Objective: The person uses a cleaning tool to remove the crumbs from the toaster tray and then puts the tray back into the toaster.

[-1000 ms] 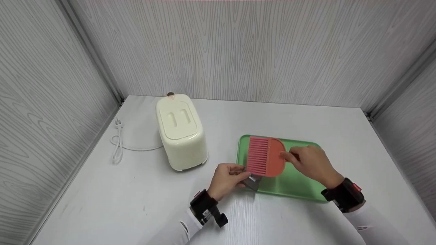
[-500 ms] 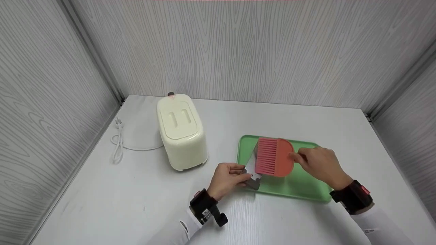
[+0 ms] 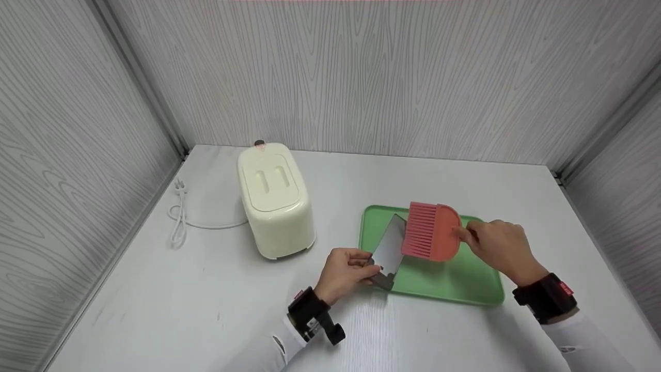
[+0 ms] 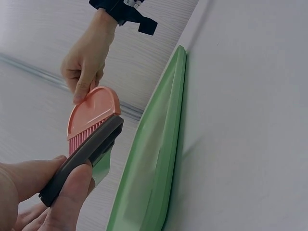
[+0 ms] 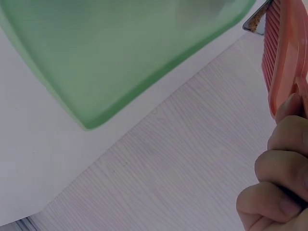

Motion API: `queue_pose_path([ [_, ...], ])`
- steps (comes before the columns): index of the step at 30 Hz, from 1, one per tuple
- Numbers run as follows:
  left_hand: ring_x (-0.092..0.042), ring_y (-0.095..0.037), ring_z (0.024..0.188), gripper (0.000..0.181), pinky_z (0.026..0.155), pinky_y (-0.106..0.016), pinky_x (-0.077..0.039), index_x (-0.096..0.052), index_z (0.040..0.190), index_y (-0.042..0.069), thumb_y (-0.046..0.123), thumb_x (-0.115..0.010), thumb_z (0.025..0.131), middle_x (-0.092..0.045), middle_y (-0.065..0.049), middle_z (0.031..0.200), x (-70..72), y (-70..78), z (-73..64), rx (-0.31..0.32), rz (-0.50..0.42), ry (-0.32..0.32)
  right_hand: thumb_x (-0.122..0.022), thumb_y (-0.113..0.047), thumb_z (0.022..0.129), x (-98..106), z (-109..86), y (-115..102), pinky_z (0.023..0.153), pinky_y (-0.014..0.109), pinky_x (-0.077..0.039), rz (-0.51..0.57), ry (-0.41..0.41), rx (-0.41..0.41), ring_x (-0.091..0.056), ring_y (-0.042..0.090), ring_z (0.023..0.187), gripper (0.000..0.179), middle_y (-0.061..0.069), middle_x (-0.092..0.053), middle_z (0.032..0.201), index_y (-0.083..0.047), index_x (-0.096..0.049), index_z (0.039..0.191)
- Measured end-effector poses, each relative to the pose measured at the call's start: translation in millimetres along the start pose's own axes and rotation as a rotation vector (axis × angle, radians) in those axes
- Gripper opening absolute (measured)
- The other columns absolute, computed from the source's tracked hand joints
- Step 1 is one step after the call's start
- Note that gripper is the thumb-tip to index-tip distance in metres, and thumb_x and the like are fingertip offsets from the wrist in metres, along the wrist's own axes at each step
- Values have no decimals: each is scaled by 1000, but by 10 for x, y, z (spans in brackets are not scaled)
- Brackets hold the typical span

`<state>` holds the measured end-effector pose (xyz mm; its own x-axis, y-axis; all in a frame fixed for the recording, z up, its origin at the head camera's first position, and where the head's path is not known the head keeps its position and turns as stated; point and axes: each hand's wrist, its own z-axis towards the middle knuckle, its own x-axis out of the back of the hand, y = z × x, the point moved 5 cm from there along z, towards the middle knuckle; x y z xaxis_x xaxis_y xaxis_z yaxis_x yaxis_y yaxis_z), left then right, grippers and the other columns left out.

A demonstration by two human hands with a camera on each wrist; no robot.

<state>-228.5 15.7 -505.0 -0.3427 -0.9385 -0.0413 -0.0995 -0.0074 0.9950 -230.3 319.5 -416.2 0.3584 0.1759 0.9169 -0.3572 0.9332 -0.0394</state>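
Observation:
My left hand (image 3: 345, 272) pinches the dark edge of a flat metal crumb tray (image 3: 388, 247) between thumb and fingers. That dark handle edge (image 4: 82, 156) shows close up in the left wrist view. My right hand (image 3: 501, 245) grips the handle of an orange brush with pink bristles (image 3: 431, 231). The bristles are close to the crumb tray's right edge; whether they touch I cannot tell. Brown crumbs (image 5: 256, 23) lie on the crumb tray's corner in the right wrist view. Beneath both spreads a green tray (image 3: 444, 289).
A cream toaster (image 3: 276, 206) with a lid stands on the white table (image 3: 232, 310), left of the green tray. Its white cord and plug (image 3: 179, 206) lie farther left. Panelled walls (image 3: 335, 77) enclose the table at the back and sides.
The brush has moved right across the crumb tray, off most of its surface, uncovering the metal. My right hand moved right with it. My left hand has stayed nearly still.

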Motion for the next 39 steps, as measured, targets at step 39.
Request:
queue_pose_path([
  [39,-77,-13,86,34,71,-23,-66,-73,119,-11,5,-80,89,-79,-24,108,22,21,17,-28,142,20,-62,-43,106,-137,148,-79,51,23,-31,313,-125,-226,-48,8,59,43,0,-68,65,-13,-77,80],
])
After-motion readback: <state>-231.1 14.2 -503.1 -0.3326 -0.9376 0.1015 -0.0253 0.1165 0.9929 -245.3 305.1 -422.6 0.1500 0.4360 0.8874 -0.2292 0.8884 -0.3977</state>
